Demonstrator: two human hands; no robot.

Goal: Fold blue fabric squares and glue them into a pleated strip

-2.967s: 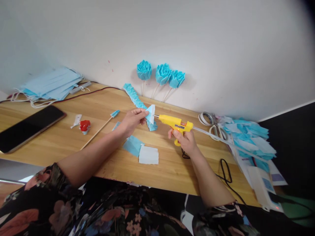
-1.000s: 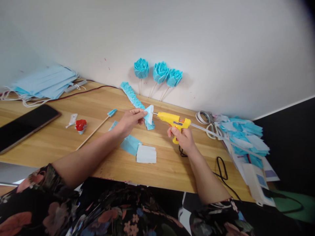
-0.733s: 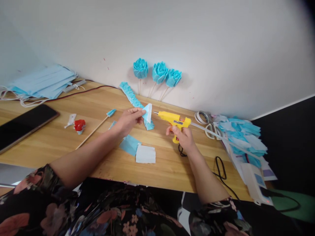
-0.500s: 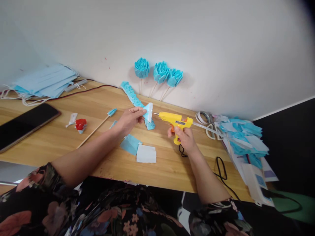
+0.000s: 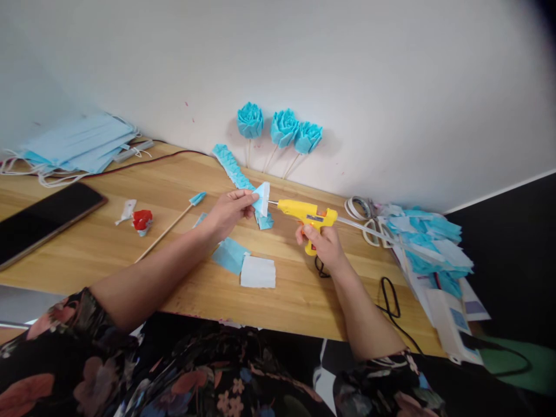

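My left hand (image 5: 228, 213) pinches a small folded blue piece (image 5: 262, 199) above the wooden table (image 5: 108, 255). My right hand (image 5: 324, 246) grips a yellow glue gun (image 5: 304, 213) by its handle. The gun's metal tip touches the right side of the folded piece. A glue stick (image 5: 369, 231) sticks out of the gun's back. Under my left hand lie a flat blue piece (image 5: 231, 255) and a white piece (image 5: 258, 272). A pleated blue strip (image 5: 232, 167) runs from the wall toward my hands.
Three blue fabric roses (image 5: 280, 128) on sticks lean on the wall. A wooden stick with a blue tip (image 5: 171, 229), a red scrap (image 5: 141, 220), a phone (image 5: 43, 223) and stacked blue masks (image 5: 78, 145) lie left. Scissors (image 5: 376, 227), tape rolls (image 5: 358, 207), blue scraps (image 5: 430, 243) and a black cord (image 5: 393, 304) are right.
Between the earlier frames and now the glue gun backed off slightly and came back against the folded piece. My left hand has kept its hold; the view shifted a little.
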